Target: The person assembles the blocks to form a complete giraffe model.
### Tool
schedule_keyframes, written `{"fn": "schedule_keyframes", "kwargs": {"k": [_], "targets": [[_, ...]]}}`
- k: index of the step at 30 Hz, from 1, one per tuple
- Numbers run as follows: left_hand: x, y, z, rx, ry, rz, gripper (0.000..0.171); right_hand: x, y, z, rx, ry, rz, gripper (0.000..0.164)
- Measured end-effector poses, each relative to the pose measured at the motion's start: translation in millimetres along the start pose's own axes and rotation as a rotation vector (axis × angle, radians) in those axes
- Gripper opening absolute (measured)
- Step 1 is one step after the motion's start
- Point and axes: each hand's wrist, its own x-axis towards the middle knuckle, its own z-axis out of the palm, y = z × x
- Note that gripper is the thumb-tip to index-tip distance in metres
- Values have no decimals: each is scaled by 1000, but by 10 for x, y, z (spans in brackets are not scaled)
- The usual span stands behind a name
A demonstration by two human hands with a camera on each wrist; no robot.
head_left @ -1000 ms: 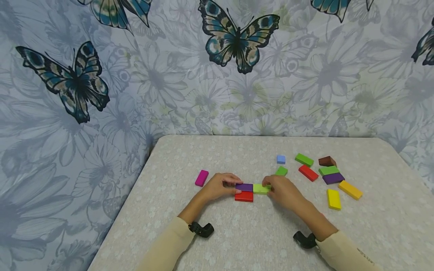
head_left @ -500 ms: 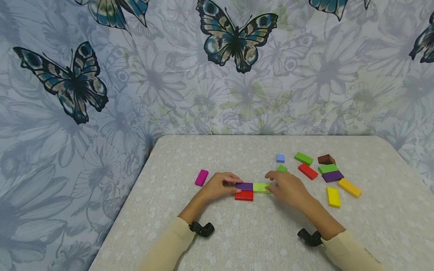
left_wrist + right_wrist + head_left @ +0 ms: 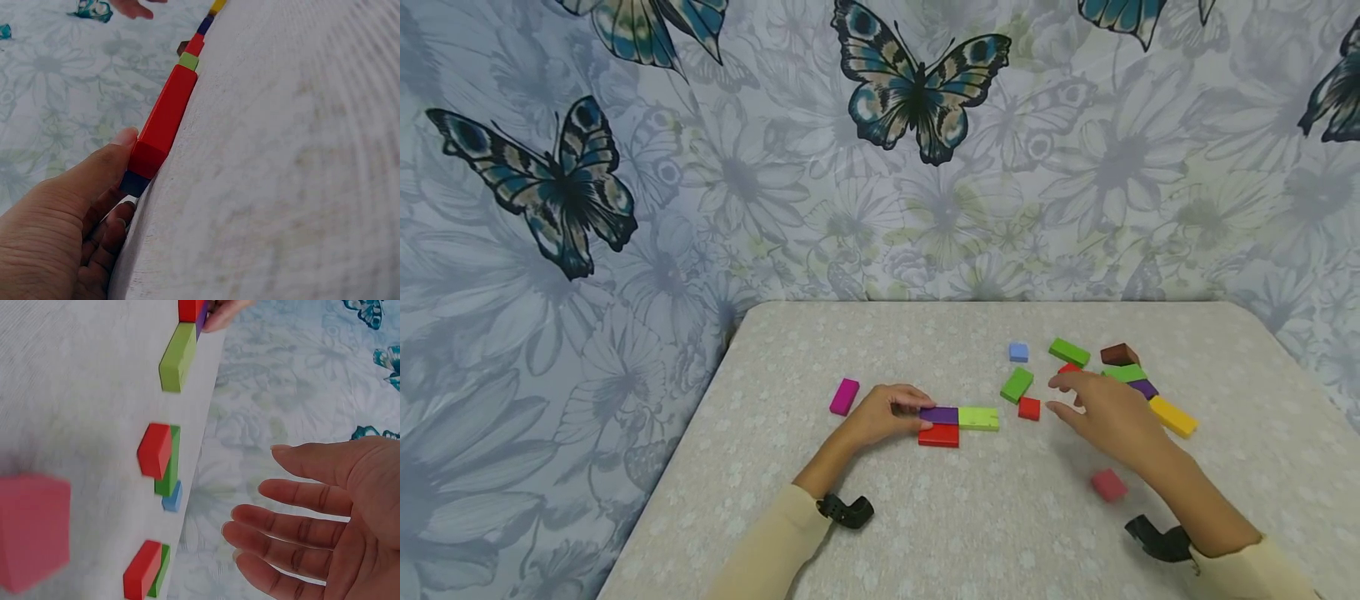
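Note:
A purple block [image 3: 940,415] lies along the back side of a red block [image 3: 938,436], and a lime-green block [image 3: 978,418] adjoins the purple one's right end. My left hand [image 3: 880,412] pinches the left end of the purple block, fingers behind it, thumb at the red block's corner [image 3: 147,159]. Over the right part of the table, my right hand [image 3: 1112,417] hovers with nothing in it. Its fingers are spread and relaxed in the right wrist view. A small red block [image 3: 1029,408] lies just left of its fingertips; a pinkish-red block [image 3: 1108,485] sits below the palm.
A magenta block [image 3: 845,397] lies left of my left hand. Behind the row are a green block [image 3: 1017,385] and a small blue block [image 3: 1018,352]. Further right lie a brown wedge [image 3: 1119,355], a yellow block [image 3: 1173,416] and several others, partly covered by my right hand.
My right hand has let go of the lime-green block and moved right, uncovering the small red and pinkish-red blocks and covering a yellow one. The left hand stays put.

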Motion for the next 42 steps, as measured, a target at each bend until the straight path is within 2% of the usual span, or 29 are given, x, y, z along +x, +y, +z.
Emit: {"fn": "schedule_keyframes", "kwargs": {"k": [4, 9, 18, 24, 31, 35, 42], "targets": [[-7, 15, -3, -1, 0, -5, 35, -88, 116, -100, -16, 16, 15, 35], [-9, 17, 0, 1, -7, -17, 35, -172, 291, -196, -35, -6, 69, 38], [-9, -12, 13, -15, 4, -3, 35, -322, 568, -230, -27, -37, 141, 41], [-6, 23, 15, -14, 6, -6, 35, -383, 706, -173, -29, -87, 191, 47], [-65, 302, -35, -19, -10, -7, 35, -404, 871, -69, 17, -212, 303, 61], [-71, 307, -27, -18, -5, -16, 35, -411, 930, 4, 56, -264, 362, 73], [-62, 280, -47, -33, -18, 3, 36, -403, 938, 86, 50, -250, 374, 78]]}}
